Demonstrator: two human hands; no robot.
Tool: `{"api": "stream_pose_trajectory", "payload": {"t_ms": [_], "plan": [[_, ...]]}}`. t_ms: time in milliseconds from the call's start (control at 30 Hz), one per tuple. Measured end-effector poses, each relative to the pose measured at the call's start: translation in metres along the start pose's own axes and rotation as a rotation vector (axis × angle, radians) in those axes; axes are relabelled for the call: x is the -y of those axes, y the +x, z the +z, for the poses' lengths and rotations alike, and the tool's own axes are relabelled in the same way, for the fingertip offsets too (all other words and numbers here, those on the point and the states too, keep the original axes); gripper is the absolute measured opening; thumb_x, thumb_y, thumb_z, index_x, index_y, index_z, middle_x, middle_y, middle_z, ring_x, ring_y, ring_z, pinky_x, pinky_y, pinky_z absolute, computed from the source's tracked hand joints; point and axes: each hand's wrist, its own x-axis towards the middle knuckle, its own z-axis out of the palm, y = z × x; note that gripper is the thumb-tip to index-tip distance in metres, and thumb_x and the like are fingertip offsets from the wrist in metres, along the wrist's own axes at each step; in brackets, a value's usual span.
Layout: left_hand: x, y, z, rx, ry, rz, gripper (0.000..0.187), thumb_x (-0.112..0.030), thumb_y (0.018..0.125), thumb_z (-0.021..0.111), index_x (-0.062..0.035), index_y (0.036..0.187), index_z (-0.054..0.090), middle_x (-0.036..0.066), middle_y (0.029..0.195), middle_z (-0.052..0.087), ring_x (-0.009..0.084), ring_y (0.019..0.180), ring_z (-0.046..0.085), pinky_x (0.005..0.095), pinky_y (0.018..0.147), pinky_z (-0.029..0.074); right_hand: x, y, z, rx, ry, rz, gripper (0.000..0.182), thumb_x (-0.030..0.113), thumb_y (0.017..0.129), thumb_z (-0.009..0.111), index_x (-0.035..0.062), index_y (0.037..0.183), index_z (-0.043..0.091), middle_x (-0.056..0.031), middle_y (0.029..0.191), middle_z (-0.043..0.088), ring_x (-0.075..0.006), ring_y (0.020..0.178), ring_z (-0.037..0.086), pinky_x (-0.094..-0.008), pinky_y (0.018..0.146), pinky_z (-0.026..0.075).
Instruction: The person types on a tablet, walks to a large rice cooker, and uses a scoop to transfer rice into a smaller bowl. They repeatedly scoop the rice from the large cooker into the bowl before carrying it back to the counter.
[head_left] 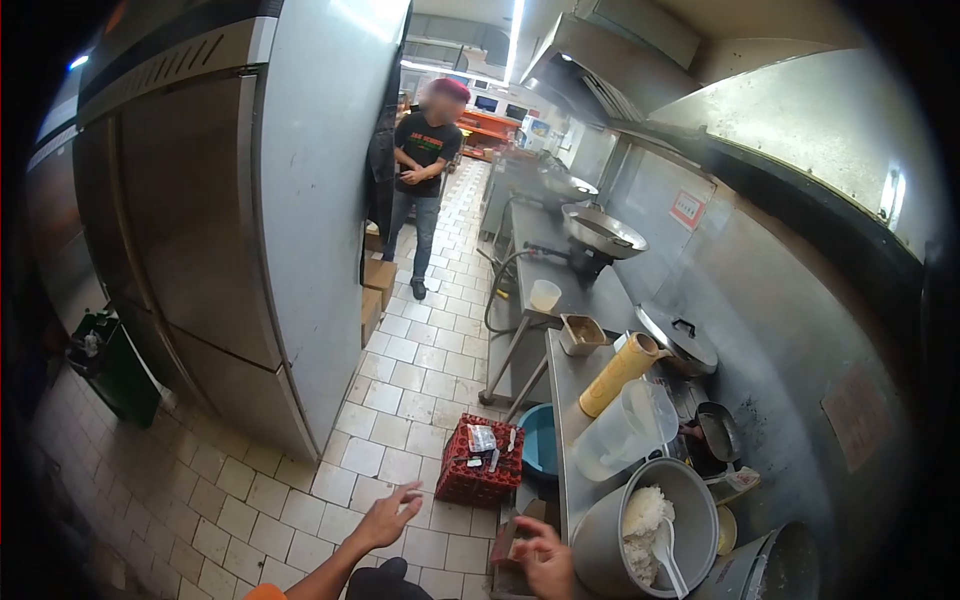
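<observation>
My left hand (388, 516) reaches out over the tiled floor, fingers spread and holding nothing. My right hand (547, 564) is beside the grey rice pot (590, 535), with its fingers apart and slightly curled. Inside the pot lies cooked white rice (645, 512), and a white rice paddle (668, 560) rests in it with its handle toward me. Beyond my hands, on the floor, stands a red and black patterned box (457, 482) with small packets (482, 438) on top.
A steel counter (570, 385) on the right bears a clear plastic jug (622, 430), a yellowish cylinder (615, 378) and a lidded pot (682, 340). A wok (605, 232) sits farther along. A blue tub (540, 440) is below. A person (425, 150) stands in the aisle by cardboard boxes (378, 280); a tall fridge (190, 220) is left.
</observation>
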Motion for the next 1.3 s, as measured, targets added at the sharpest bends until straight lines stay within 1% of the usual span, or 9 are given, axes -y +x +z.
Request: {"api": "stream_pose_trajectory", "payload": {"t_ms": [67,300,367,667,700,867,1000,1133,1300], "plan": [[0.001,-0.001,0.007,0.076,0.003,-0.050,0.055,-0.043,0.096,0.046,-0.0066,0.136,0.041,0.023,0.117,0.061,0.0368,0.110,0.059,0.0401,0.094,0.045,-0.054,0.018,-0.020,-0.175,-0.189,-0.114,0.077,0.029,0.078,0.078,0.0069,0.138,0.035,-0.0165,0.135,0.043,-0.0277,0.118,0.050,-0.0415,0.096,0.042],[0.014,0.009,0.032,0.360,0.128,-0.060,0.053,-0.044,0.095,0.048,-0.0048,0.130,0.048,0.019,0.115,0.063,0.0354,0.105,0.061,0.0394,0.090,0.048,-0.148,0.020,0.005,-0.462,-0.458,0.310,0.043,0.013,0.078,0.075,0.0045,0.117,0.059,-0.0155,0.125,0.051,-0.0254,0.107,0.055,-0.0381,0.090,0.046],[0.023,0.012,0.028,0.471,0.262,-0.033,0.056,-0.046,0.093,0.050,-0.0044,0.130,0.048,0.020,0.115,0.063,0.0354,0.105,0.061,0.0391,0.089,0.048,-0.211,-0.014,-0.008,0.080,-1.050,0.292,0.041,-0.003,0.079,0.063,0.0032,0.119,0.058,-0.0167,0.126,0.053,-0.0281,0.111,0.055,-0.0385,0.092,0.046],[0.078,0.015,-0.021,0.361,0.571,-0.252,0.057,-0.046,0.089,0.055,-0.0025,0.127,0.053,0.023,0.116,0.061,0.0381,0.109,0.058,0.0440,0.093,0.045,0.055,-0.057,-0.057,-0.427,-0.635,-0.226,0.018,0.015,0.083,0.065,-0.0001,0.092,0.068,-0.0134,0.086,0.069,-0.0257,0.070,0.065,-0.0353,0.066,0.052],[0.083,0.018,-0.027,0.309,0.507,-0.263,0.057,-0.044,0.089,0.057,-0.0025,0.127,0.052,0.023,0.116,0.062,0.0375,0.107,0.059,0.0433,0.093,0.046,-0.027,-0.066,-0.119,-0.315,-0.565,0.012,0.061,-0.014,0.074,0.051,0.0042,0.132,0.047,-0.0188,0.128,0.054,-0.0318,0.118,0.053,-0.0396,0.097,0.043],[0.056,0.066,-0.013,0.446,0.491,-0.222,0.054,-0.037,0.088,0.062,-0.0027,0.128,0.051,0.023,0.118,0.061,0.0351,0.103,0.063,0.0406,0.087,0.050,0.009,-0.041,-0.190,-0.809,-1.051,0.079,0.042,0.009,0.082,0.064,0.0014,0.122,0.054,-0.0194,0.113,0.061,-0.0371,0.106,0.058,-0.0436,0.090,0.044],[0.018,0.109,0.023,0.645,0.327,-0.022,0.046,-0.028,0.092,0.059,-0.0045,0.130,0.049,0.021,0.121,0.060,0.0314,0.104,0.063,0.0385,0.086,0.051,-0.006,-0.040,-0.203,-0.661,-1.080,0.621,0.044,0.018,0.080,0.065,-0.0005,0.118,0.055,-0.0239,0.111,0.062,-0.0399,0.108,0.056,-0.0419,0.094,0.044],[-0.043,0.139,0.088,0.617,0.263,0.303,0.044,-0.028,0.092,0.060,-0.0039,0.128,0.051,0.018,0.120,0.061,0.0296,0.109,0.061,0.0383,0.092,0.049,-0.077,-0.044,-0.268,-0.539,-1.502,0.575,0.063,0.007,0.056,0.081,0.0018,0.112,0.055,-0.0208,0.107,0.064,-0.0376,0.104,0.060,-0.0440,0.094,0.046],[-0.110,0.137,0.190,0.729,0.102,0.436,0.058,-0.039,0.094,0.052,-0.0033,0.137,0.037,0.023,0.121,0.058,0.0360,0.115,0.055,0.0419,0.095,0.044,-0.078,-0.068,-0.296,-0.357,-1.327,0.797,0.047,0.016,0.063,0.081,0.0002,0.102,0.061,-0.0198,0.096,0.065,-0.0340,0.087,0.062,-0.0424,0.081,0.049]]}}
